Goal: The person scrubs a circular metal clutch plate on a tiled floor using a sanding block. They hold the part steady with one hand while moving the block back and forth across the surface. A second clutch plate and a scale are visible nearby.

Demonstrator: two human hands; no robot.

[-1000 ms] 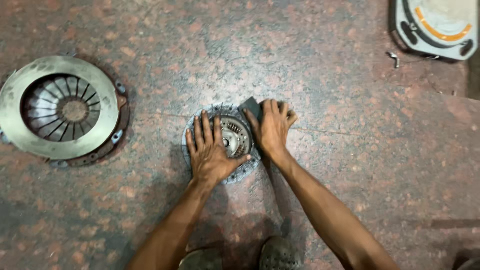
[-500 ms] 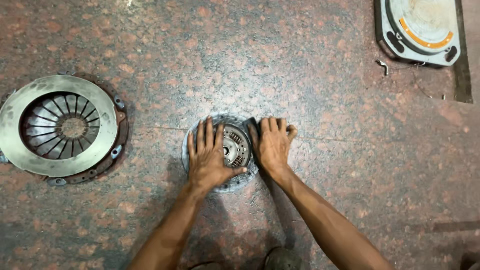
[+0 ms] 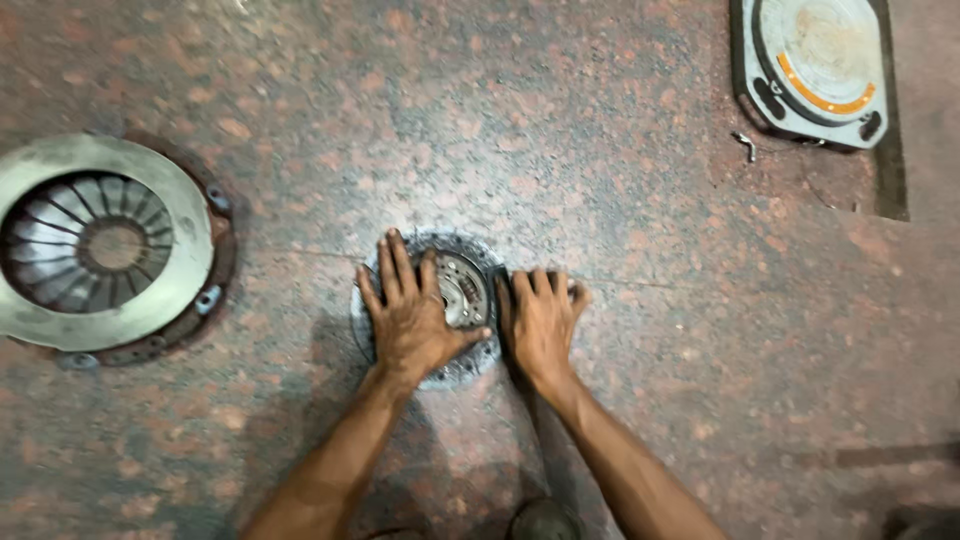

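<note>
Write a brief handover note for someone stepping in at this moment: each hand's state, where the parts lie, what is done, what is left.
Left hand: flat, palm down on the clutch disc, fingers spread.
Right hand: flat at the disc's right edge, partly on the floor.
Disc: lying flat on the floor, centre hub showing between the hands.
Pressure plate: on the floor, far left, untouched.
Round device: top right, a small bent metal piece beside it.
Done: disc laid down. Left: cannot tell.

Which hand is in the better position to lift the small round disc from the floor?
Left, probably. The left hand lies flat on the clutch disc, covering its left half. The right hand touches only the disc's right edge and rests mostly on the stone floor.
</note>
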